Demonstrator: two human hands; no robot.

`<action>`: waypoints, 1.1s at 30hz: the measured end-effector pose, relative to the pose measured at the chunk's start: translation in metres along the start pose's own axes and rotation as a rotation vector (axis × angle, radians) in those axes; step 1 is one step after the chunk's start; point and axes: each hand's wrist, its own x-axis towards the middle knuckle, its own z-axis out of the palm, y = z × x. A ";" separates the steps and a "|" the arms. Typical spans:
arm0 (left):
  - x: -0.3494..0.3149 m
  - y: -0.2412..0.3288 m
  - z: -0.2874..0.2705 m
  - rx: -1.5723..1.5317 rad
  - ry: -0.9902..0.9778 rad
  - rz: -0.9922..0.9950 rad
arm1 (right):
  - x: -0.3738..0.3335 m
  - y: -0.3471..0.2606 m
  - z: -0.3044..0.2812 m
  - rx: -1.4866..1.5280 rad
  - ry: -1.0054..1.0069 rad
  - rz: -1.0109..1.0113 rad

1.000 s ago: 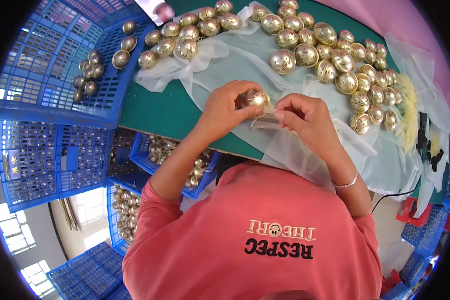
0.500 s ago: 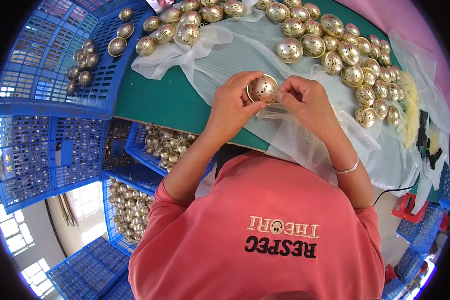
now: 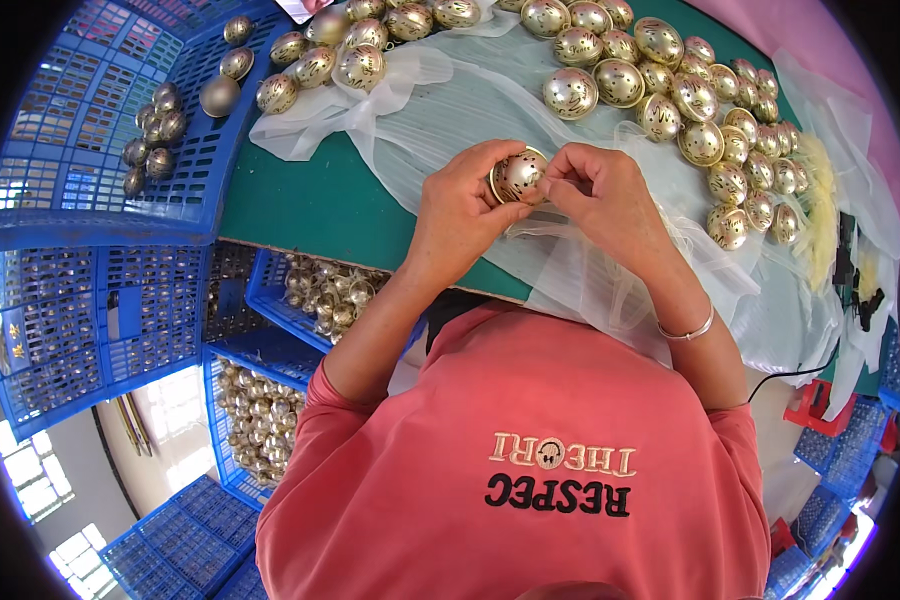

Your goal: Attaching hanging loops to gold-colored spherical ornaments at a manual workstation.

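A gold bauble (image 3: 517, 176) with dark markings and a raised rim is held above the near edge of the green table (image 3: 320, 200). My left hand (image 3: 457, 205) grips it from the left, thumb below and fingers behind. At the bauble's right side, my right hand (image 3: 610, 200) has thumb and forefinger pinched together against its surface. Whatever those fingertips hold, if anything, is too small to make out. Sheer white fabric (image 3: 450, 115) lies on the table under both hands.
Marked gold baubles (image 3: 695, 97) cover the back right, with more baubles (image 3: 362, 66) at the back left. A blue crate (image 3: 195, 190) on the left holds several. Crates below contain many baubles (image 3: 260, 420). Yellowish fluffy material (image 3: 820, 210) lies right.
My right hand has shifted left, bringing its pinched fingertips onto the bauble's face. One bauble in the left crate now shows a plain side. The whole view has moved slightly.
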 end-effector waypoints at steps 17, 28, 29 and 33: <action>0.006 -0.011 0.009 -0.265 -0.019 -0.103 | -0.003 0.009 -0.005 0.047 0.077 -0.066; 0.005 -0.013 0.011 -0.268 -0.025 -0.091 | -0.003 0.013 -0.001 0.008 0.089 -0.079; 0.004 -0.013 0.011 -0.279 -0.024 -0.087 | -0.003 0.013 0.000 0.004 0.084 -0.075; 0.003 -0.012 0.013 -0.265 -0.008 -0.090 | -0.003 0.014 0.004 0.006 0.085 -0.059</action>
